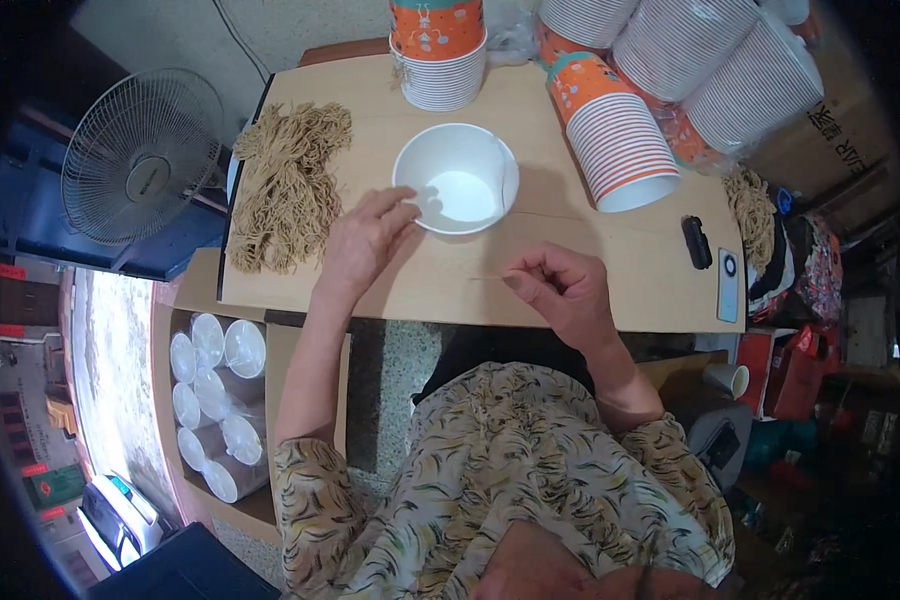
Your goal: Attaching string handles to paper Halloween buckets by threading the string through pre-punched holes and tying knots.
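Observation:
A white paper tub [460, 205] stands upright on the table, its open mouth toward me. A thin dark line runs down its inner right wall. My left hand [367, 240] is beside the tub's left rim, fingers loosely curved and apart; its fingertips overlap the rim, and whether they touch it I cannot tell. To the right of the tub, my right hand [567, 290] pinches thumb and forefinger together. A thin, pale strand [485, 278] sticks out leftward from that pinch, too fine to name surely. A heap of tan twisted cords [290, 185] lies left of my left hand.
Stacked orange-and-white tubs [442, 75] stand at the back. Another stack [620, 135] lies tilted at right, near bagged tubs [760, 85]. A black object [697, 243] and a phone-like slab [728, 285] lie right. A fan [147, 165] and a carton [310, 400] of clear-wrapped stacks are left.

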Motion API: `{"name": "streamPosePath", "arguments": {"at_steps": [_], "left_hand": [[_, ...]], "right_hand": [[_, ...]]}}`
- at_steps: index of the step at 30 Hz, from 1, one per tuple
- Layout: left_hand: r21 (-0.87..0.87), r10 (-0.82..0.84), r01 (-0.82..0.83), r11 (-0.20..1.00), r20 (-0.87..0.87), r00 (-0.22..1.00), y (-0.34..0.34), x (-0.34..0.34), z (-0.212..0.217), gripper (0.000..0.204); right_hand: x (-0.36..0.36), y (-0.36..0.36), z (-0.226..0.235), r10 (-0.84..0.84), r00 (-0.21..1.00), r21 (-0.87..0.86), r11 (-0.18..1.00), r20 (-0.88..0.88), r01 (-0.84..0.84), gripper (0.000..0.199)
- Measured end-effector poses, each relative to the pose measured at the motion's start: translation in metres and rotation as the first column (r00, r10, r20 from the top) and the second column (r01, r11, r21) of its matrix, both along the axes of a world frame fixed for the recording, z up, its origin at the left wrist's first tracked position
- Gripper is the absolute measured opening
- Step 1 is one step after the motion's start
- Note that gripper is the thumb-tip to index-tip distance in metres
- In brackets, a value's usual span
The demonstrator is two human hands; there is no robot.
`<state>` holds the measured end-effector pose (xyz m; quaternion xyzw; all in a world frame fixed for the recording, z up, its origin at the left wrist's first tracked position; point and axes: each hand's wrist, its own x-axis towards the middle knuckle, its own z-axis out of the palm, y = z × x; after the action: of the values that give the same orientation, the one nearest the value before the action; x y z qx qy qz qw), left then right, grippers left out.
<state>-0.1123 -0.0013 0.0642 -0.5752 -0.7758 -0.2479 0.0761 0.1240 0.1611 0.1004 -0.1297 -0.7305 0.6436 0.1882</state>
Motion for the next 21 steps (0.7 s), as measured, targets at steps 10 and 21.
{"name": "streamPosePath", "arguments": {"at_steps": [10,21], "left_hand": [[0.096,0.031,-0.041,0.995,0.105,0.994,-0.015,0.028,-0.033,0.020],[0.090,0.005,0.000,0.996,-0.065,0.998,-0.022,0.082,-0.043,0.027]], "right_hand": [[-0.013,-0.006,-0.008,-0.026,1.000,0.231,0.973,-0.002,0.025,0.009],[-0.032,-0.003,-0.058,0.003,0.974,0.393,0.915,0.228,-0.094,0.013]]}}
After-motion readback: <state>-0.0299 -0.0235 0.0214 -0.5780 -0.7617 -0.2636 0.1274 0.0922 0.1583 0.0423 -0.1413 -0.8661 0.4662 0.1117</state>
